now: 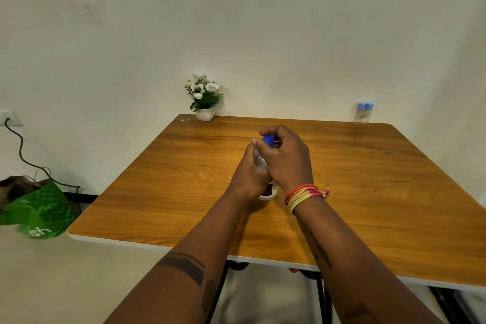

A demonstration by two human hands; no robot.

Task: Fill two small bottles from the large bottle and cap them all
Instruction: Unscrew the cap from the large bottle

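Note:
The large clear bottle [261, 163] stands upright on the middle of the wooden table [157, 187]. My left hand [248, 175] grips its body from the left. My right hand [285, 158] curls over the top, with its fingers round the dark blue cap [268, 139]. Both hands hide most of the bottle; its white base shows below my wrists. Two small clear bottles [363, 113] with light blue caps stand side by side at the far right corner of the table, well away from both hands.
A small white pot of white flowers [204, 97] stands at the table's far left corner against the wall. A green bag [39, 210] and a black cable lie on the floor to the left. The table's near edge runs below my forearms.

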